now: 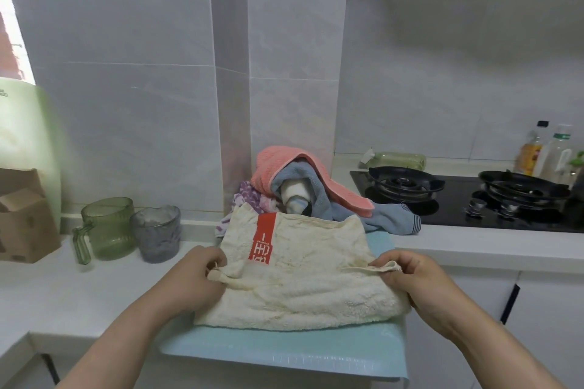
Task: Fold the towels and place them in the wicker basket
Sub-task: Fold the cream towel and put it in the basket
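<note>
A cream towel (297, 281) with a red printed stripe lies on a light blue mat (278, 354) at the counter's front. My left hand (196, 275) pinches its left edge and my right hand (410, 275) pinches its right edge, both at the same fold line. Behind it sits a heap of towels: a pink one (284, 164) on top, a blue one (379, 218), a purple-and-white one (249, 199) and a white rolled one (297, 196). No wicker basket is in view.
A green glass mug (107, 227) and a grey glass cup (156, 234) stand at the left, beside a cardboard box (22, 218). A black gas hob (467, 196) with bottles (546, 151) behind it fills the right. Tiled walls close the back.
</note>
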A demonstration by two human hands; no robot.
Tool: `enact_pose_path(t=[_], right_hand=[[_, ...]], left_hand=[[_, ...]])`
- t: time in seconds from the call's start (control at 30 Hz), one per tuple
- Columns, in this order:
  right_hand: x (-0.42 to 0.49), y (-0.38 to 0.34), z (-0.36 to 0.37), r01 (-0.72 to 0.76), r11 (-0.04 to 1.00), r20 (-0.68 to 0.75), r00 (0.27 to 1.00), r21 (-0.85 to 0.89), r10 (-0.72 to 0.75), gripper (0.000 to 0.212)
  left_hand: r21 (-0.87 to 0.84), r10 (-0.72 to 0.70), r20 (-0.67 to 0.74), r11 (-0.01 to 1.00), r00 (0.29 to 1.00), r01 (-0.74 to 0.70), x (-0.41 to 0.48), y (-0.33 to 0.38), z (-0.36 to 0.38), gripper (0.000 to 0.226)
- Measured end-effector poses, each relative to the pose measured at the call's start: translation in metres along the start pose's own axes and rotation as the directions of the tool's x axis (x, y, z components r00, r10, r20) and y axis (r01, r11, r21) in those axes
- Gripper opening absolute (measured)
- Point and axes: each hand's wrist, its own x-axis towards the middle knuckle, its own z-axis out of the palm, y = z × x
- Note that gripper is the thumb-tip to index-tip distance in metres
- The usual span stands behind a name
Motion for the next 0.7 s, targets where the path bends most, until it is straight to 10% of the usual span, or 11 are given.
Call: enact_pose_path(t=[0.23, 0.7], right_hand=[[0.007, -0.005, -0.002, 0.012, 0.998, -0.023, 1.0, 0.065, -0.01, 0.028], [-0.008, -0.035, -0.015, 0.198, 0.921, 0.065, 0.97, 0.334, -0.232, 0.022]], left_hand=[[-0.348, 0.053, -0.162, 0.931, 0.985, -0.107, 0.003, -0.005, 0.004, 0.039], [-0.901, 0.091, -0.231, 0.356, 0.969, -0.249, -0.013, 0.009, -0.028, 0.016]])
